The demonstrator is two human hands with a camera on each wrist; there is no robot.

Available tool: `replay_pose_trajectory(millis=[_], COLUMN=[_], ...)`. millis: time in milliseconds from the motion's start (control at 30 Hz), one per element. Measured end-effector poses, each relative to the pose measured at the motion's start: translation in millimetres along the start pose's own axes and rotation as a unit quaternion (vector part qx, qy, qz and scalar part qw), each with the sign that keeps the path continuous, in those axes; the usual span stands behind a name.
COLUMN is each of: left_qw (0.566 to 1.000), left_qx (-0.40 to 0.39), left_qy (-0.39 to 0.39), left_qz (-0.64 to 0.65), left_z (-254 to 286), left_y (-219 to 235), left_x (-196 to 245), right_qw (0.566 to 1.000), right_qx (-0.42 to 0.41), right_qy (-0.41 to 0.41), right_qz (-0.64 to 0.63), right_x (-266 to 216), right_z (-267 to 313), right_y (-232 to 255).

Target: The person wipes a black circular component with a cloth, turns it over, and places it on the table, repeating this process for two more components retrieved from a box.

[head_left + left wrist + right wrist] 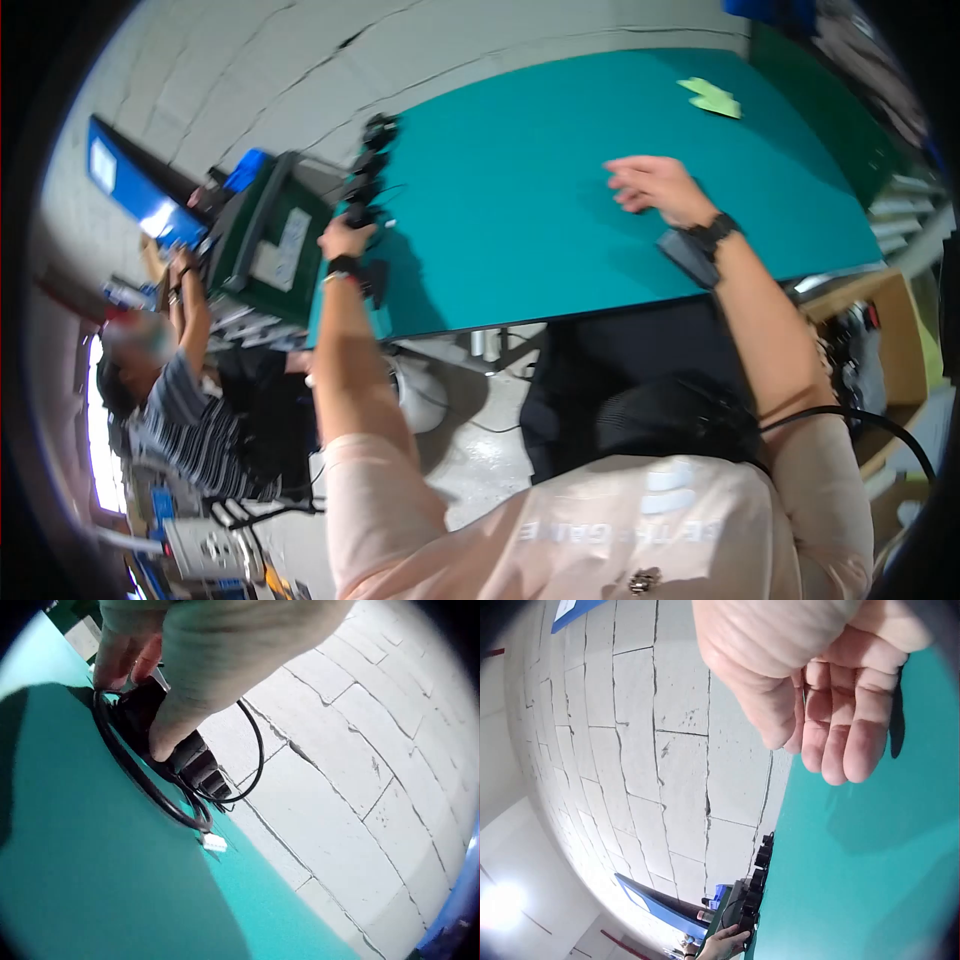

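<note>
At the table's left edge my left hand (346, 238) is on the nearest of several black parts standing in a row (369, 165). In the left wrist view, its thumb and fingers pinch a black part with a coiled black cable (139, 774). A small white connector (214, 842) at the cable's end lies over the green surface. My right hand (660, 188) hovers above the middle right of the table, fingers loosely curled and holding nothing.
The green tabletop (520, 200) carries yellow-green paper pieces (712, 98) at the far right. A dark green bin (275, 240) stands left of the table, beside another person (190, 400). An open cardboard box (905, 350) sits at the right. A cracked block wall (682, 765) runs behind.
</note>
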State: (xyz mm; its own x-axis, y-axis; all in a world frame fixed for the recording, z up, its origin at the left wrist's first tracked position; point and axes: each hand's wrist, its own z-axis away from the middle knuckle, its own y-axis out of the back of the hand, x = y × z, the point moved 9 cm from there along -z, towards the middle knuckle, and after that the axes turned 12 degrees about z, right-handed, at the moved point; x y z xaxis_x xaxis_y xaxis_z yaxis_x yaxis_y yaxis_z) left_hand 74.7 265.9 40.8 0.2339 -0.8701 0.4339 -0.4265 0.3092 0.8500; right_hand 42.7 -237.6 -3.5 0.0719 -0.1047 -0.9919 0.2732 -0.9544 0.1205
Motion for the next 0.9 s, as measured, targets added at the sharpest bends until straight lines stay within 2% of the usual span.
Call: replay_pose_trajectory(millis=[33,67,100,133,167,200,233,300,367,433,467,500,533,567,600,633,667,700,733,767,800,833,867,900], left_qw=[0.999,0.997,0.985,0.957,0.947,0.928,0.903,0.884,0.778,0.713,0.714,0.713,0.71,0.727,0.74,0.738,0.756,0.772,0.786,0.785,0.798,0.811,0.806,0.807], left_qx=[-0.01,0.035,0.022,-0.017,0.018,0.032,0.049,-0.022,-0.204,-0.337,-0.36,-0.381,-0.385,-0.424,-0.461,-0.465,-0.477,-0.486,-0.478,-0.479,-0.466,-0.453,-0.445,-0.447], left_qy=[0.023,0.014,0.008,0.036,0.035,-0.01,-0.049,0.062,0.08,0.034,0.012,-0.01,-0.006,-0.029,-0.053,-0.048,-0.076,-0.105,-0.106,-0.105,-0.105,-0.106,-0.119,-0.118], left_qz=[0.036,0.065,0.173,0.289,0.319,0.372,0.425,0.464,0.589,0.614,0.601,0.588,0.59,0.54,0.487,0.487,0.443,0.397,0.379,0.378,0.368,0.356,0.371,0.367], left_z=[-8,-1,-9,14,-15,-32,-35,5,52,108,135,157,172,190,204,211,219,226,229,233,234,234,234,234], left_y=[-7,1,-5,4,-7,-8,-12,-16,-43,-59,-63,-70,-82,-97,-110,-118,-127,-135,-136,-135,-131,-130,-131,-132], left_x=[-12,-6,-12,21,-9,-17,-11,48,131,218,254,284,303,324,338,343,352,361,363,367,368,366,365,363], right_qw=[1.0,0.999,0.999,0.998,0.995,0.986,0.986,0.972,0.959,0.935,0.919,0.905,0.886,0.88,0.815,0.701,0.589,0.549,0.555,0.585,0.625,0.664,0.697,0.699], right_qx=[0.005,0.013,0.029,0.045,0.061,0.07,0.088,0.124,0.203,0.293,0.343,0.376,0.429,0.449,0.481,0.511,0.463,0.496,0.45,0.435,0.384,0.385,0.361,0.359], right_qy=[-0.002,-0.004,0.014,0.031,0.076,0.117,0.098,0.145,0.116,0.075,0.035,0.039,-0.016,-0.023,-0.175,-0.161,-0.294,-0.234,-0.332,-0.338,-0.376,-0.402,-0.472,-0.474], right_qz=[-0.018,-0.035,-0.029,-0.024,0.036,0.099,0.106,0.137,0.159,0.187,0.191,0.195,0.178,0.154,0.273,0.471,0.594,0.631,0.616,0.596,0.566,0.5,0.401,0.398], right_x=[0,-3,-12,-16,-33,-49,-48,-62,-50,-32,-19,-9,16,52,68,69,90,112,157,192,219,248,286,302], right_z=[0,3,7,12,23,41,62,103,148,204,235,267,302,339,383,424,454,484,509,527,531,535,544,540], right_y=[0,2,7,14,23,35,55,90,151,219,255,287,327,373,398,417,435,443,463,468,464,463,461,460])
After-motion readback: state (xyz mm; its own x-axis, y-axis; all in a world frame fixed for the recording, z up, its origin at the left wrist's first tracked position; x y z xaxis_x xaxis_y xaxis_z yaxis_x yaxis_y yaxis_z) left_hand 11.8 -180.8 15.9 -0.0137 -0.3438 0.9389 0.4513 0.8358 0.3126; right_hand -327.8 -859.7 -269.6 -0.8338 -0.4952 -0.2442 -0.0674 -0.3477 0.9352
